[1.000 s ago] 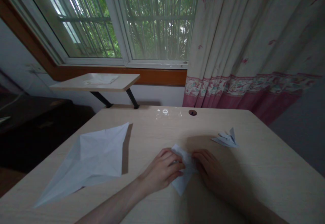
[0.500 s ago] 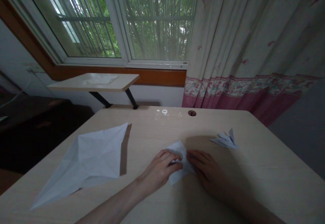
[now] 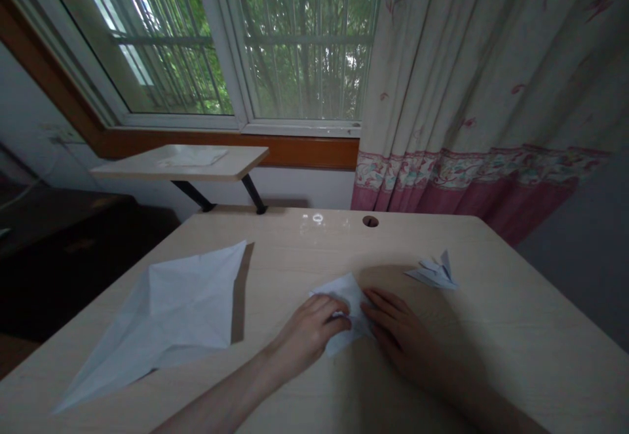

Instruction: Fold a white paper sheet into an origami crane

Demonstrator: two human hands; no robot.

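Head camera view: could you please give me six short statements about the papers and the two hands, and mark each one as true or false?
1. The left hand and the right hand both touch the small white paper. True.
2. The small white paper is on the raised shelf. False: it is at the two hands.
3. The large white sheet lies on the left part of the desk. True.
4. The large white sheet is crumpled into a ball. False: it lies spread out, with creases.
5. The folded paper piece is farther from the camera than the right hand. True.
6. The left hand holds the folded paper piece. False: neither hand touches it.
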